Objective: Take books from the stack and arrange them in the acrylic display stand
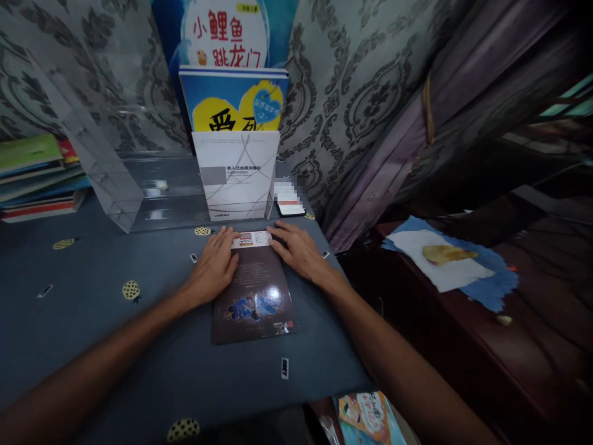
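Note:
A dark book (252, 278) lies flat on the grey-blue tablecloth, with a small picture at its near end and a white printed strip at its far end. My left hand (212, 264) rests along its far left edge, fingers stretched forward and touching it. Along the far right edge lies my right hand (299, 250), its fingers extended toward the white strip. Just beyond, a white booklet (238, 176) stands upright in a clear acrylic rack (173, 207). Behind it rise a blue and yellow book (199, 93) and a taller blue book (227, 31).
A stack of books (37, 176) sits at the far left. A phone (291, 204) lies right of the rack. Beyond the table's right edge, a blue cloth (495, 284) and white paper rest on a dark red surface (463, 346). Another colourful book (370, 417) shows below the near edge.

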`<state>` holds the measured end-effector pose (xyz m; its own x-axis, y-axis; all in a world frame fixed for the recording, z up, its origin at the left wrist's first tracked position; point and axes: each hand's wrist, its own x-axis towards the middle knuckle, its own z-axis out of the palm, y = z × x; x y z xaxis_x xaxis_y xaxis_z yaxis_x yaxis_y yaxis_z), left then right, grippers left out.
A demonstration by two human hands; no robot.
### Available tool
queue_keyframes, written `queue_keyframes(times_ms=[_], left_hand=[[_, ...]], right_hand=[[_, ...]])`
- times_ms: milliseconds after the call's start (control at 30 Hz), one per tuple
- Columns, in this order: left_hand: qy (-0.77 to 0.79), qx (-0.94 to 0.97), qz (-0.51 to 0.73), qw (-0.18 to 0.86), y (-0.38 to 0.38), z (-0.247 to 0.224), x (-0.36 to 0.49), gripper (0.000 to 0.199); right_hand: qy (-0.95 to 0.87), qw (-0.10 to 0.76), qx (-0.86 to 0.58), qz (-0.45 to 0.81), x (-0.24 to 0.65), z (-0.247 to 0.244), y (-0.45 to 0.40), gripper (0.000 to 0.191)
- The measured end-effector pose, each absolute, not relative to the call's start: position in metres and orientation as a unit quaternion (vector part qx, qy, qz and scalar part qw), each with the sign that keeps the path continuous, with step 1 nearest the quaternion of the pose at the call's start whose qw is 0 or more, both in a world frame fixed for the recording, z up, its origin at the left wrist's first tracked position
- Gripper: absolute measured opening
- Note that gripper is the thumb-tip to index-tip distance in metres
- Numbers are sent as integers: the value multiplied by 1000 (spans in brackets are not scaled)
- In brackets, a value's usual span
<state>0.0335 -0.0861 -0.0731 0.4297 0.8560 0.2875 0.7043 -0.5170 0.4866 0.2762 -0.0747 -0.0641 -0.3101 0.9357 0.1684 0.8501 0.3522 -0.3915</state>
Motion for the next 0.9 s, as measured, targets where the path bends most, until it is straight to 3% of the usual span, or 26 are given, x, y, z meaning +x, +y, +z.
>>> queue_keyframes(times_ms=[133, 300, 733, 900], left_hand=[[468, 812, 275, 214, -70, -58, 10, 33], [493, 811, 260, 178, -62, -44, -2, 24], [405, 864, 233, 189, -62, -56, -4, 34], [419, 850, 246, 205, -67, -54, 2, 31]], right_hand=[[-800, 187, -558, 115, 276, -63, -75, 45], [-804, 191, -552, 112, 277, -65, -73, 44], [-794, 186, -568, 114, 288, -65, -66, 41], [-787, 171, -591, 44, 271, -50, -79, 38]])
